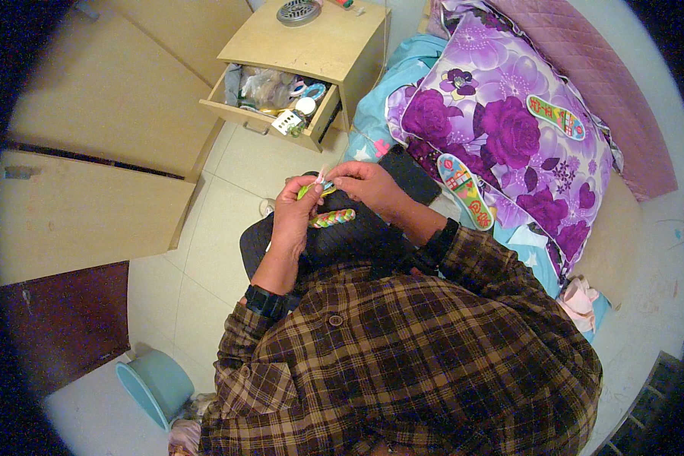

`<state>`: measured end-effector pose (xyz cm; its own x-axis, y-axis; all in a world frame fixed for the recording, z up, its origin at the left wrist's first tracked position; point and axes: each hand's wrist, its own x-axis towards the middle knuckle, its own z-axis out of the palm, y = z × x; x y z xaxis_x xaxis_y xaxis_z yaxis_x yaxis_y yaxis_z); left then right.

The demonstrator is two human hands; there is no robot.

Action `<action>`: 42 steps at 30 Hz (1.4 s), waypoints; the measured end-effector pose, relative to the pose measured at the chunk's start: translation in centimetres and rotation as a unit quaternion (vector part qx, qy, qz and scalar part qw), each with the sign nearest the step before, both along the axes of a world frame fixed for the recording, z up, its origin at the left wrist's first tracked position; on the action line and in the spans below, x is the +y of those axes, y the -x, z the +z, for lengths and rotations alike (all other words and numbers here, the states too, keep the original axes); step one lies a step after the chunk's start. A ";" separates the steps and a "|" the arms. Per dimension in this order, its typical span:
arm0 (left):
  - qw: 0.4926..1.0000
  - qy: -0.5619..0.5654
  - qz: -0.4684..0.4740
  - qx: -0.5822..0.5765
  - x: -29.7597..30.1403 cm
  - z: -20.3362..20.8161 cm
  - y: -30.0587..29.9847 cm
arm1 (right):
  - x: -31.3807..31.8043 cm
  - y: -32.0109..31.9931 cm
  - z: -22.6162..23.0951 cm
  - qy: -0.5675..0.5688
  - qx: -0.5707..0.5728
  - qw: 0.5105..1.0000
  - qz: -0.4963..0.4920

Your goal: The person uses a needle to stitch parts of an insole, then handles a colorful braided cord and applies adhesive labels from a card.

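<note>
My left hand [290, 213] is closed, thumb and fingers pinching a small bundle of coloured strands [326, 187] in yellow-green, white and blue. From the other side, my right hand [366, 187] pinches the same bundle, its fingertips close to the left thumb. The strands are too small to make out in detail. Just below them, a thick braided piece [333, 219] in green, red and white lies across my dark-clad lap [357, 239]; its left end is hidden behind my left hand.
Ahead, a wooden nightstand [304, 49] has its drawer [254, 119] pulled out, with bags, tape rolls and small items inside. On the right, two patterned insoles [466, 191] lie on and beside a purple floral pillow [501, 114]. A blue basin [156, 389] stands at lower left.
</note>
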<state>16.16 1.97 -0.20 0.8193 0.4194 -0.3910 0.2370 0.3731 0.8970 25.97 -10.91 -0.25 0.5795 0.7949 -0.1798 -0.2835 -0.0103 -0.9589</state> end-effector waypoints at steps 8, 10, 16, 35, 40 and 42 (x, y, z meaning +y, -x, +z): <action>1.000 -0.005 -0.010 0.000 -0.2 -0.2 0.1 | 0.1 0.0 -0.3 0.004 0.013 1.000 0.003; 1.000 0.001 -0.014 0.003 -0.2 -0.2 0.1 | 0.2 0.1 -0.3 0.004 0.013 1.000 -0.001; 1.000 0.016 -0.011 0.007 -0.4 -0.8 0.1 | 0.4 0.3 -1.3 -0.030 0.023 0.999 -0.014; 0.983 0.179 0.014 -0.037 -0.4 -0.5 0.2 | 0.5 0.1 -2.1 -0.020 -0.033 0.996 -0.085; 0.986 0.163 0.014 -0.028 -0.4 -0.5 0.2 | 0.3 -0.1 -1.1 -0.006 -0.104 0.995 -0.001; 0.988 0.153 0.008 -0.031 -0.4 -0.5 0.3 | 0.1 0.0 -0.7 0.046 -0.179 0.982 0.033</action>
<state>15.82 1.60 -0.74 0.8397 0.3014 -0.4517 0.1782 0.6328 0.7535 25.99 -10.82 -0.96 0.5665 0.8227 -0.0472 0.0761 -0.1093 -0.9911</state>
